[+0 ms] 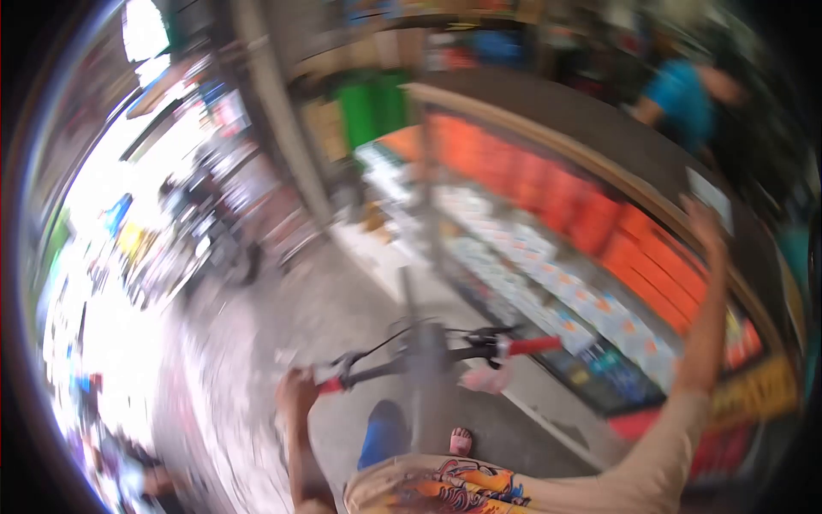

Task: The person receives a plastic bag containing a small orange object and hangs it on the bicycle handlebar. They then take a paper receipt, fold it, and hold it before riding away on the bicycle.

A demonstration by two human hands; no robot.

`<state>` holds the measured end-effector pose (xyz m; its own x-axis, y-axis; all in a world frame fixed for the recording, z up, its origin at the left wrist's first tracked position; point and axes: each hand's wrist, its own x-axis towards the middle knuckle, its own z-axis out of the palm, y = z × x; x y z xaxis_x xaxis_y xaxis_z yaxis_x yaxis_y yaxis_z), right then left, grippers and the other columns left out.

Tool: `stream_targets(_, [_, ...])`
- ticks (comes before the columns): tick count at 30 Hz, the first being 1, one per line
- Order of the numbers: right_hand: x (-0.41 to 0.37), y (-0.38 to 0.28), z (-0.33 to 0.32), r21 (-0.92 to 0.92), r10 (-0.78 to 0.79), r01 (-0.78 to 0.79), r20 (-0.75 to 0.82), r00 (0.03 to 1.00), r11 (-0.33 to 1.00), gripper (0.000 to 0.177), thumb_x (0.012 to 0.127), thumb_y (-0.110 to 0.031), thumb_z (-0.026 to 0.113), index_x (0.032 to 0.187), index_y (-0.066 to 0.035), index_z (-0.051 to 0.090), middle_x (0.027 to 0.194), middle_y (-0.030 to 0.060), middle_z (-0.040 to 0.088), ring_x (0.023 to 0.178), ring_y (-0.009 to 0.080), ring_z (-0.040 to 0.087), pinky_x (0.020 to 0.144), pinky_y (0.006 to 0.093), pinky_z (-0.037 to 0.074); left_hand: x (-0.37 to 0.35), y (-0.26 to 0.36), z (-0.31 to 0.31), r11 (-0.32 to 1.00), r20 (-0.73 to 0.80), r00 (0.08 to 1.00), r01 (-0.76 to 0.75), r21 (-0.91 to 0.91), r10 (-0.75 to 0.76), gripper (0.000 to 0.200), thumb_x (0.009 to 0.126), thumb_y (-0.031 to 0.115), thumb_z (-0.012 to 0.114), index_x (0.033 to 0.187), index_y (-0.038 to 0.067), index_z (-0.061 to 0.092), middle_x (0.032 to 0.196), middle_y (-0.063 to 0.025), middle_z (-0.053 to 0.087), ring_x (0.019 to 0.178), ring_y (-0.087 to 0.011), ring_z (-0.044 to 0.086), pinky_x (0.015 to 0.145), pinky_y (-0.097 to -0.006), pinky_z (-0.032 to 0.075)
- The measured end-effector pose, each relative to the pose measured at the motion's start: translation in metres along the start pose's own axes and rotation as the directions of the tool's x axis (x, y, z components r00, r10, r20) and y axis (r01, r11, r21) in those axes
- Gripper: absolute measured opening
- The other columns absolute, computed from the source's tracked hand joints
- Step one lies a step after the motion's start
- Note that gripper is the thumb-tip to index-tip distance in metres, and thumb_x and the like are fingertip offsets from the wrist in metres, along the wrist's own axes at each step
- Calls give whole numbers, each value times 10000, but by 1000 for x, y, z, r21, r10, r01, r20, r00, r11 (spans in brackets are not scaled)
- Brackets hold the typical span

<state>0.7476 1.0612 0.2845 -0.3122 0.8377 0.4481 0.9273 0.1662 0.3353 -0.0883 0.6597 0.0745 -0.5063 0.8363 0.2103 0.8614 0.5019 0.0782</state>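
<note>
A bicycle stands right in front of me, its handlebar (377, 371) running across below my view, with red grips at both ends. My left hand (297, 391) is wrapped round the left grip. The right grip (535, 344) has no hand on it, and something pink (486, 379) is blurred just below. Stretched out to the right, my right hand (704, 221) is over the edge of a dark-topped counter (548, 111). It is at a white flat sheet or card (711, 195); motion blur hides whether the fingers grip it or only touch it.
Beneath the counter top, the glass case holds orange boxes (565, 193) and rows of white packets (556, 295). Behind it is a person in a blue shirt (682, 98). Parked motorcycles (205, 227) are at left, beyond a post (287, 111). A green container (372, 111) stands farther back.
</note>
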Motion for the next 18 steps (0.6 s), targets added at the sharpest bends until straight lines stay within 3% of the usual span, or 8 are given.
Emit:
stream_targets(2, [12,-17,-28,106,399,-459,351,847,882,397,1036,-242,310,1359,-119,505,1186,194,613,1078,372,581,943,478,440,4,4,-5,945,14,955,297,-136,-298,377,880,453,569,875,103,708,852,-153,693,845,-348,662,752,-451,509])
stream_targets(3, [6,6,1,-120,264,-247,151,953,961,427,1040,-305,323,1355,-82,504,1257,218,566,1162,357,549,995,461,419,7,-19,26,979,18,988,157,-128,-156,422,860,480,567,889,82,703,806,-184,683,854,-359,662,777,-446,508])
stream_targets(5, [10,10,4,274,483,-471,27,875,838,432,1014,-327,436,1309,-27,533,1305,226,548,1222,369,510,1005,421,410,4,5,-14,917,83,936,353,-186,-343,420,846,468,585,882,65,700,799,-181,683,835,-361,665,773,-448,508])
stream_targets(7, [6,-15,-11,-32,314,-336,-284,906,941,368,1031,-221,406,1336,-45,514,1337,216,525,1259,362,488,1016,428,406,6,2,-14,910,87,932,362,-205,-351,402,839,454,602,891,68,702,796,-178,685,838,-359,666,773,-445,508])
stream_targets(10, [-7,-136,-83,279,242,-152,-325,914,948,329,1023,-173,429,1301,-27,527,1312,203,549,1232,334,522,988,391,420,0,17,-19,894,105,923,384,-230,-369,387,837,443,619,941,79,705,811,-175,691,860,-350,669,781,-435,508])
stream_targets(14, [-44,-352,-199,740,71,243,-365,928,627,334,939,-15,538,1272,-12,507,1151,155,612,1093,292,597,924,379,459,1,6,-9,827,161,924,381,-413,-346,487,825,491,649,1087,81,676,854,-174,703,871,-327,679,792,-411,511])
stream_targets(15, [-58,-377,-217,905,-110,162,-128,986,393,416,921,13,539,1325,-33,451,1178,157,597,1033,264,618,882,360,492,4,-7,7,779,161,936,349,-522,-312,458,844,432,672,1106,56,665,845,-159,706,850,-290,689,770,-377,517])
stream_targets(18, [-81,-439,-242,826,-554,478,-257,792,300,374,774,26,618,1138,-54,583,1076,98,633,946,312,619,927,396,458,-3,11,-33,726,-123,973,59,-686,-195,356,893,289,681,1120,16,650,896,-129,709,861,-192,669,762,-322,495])
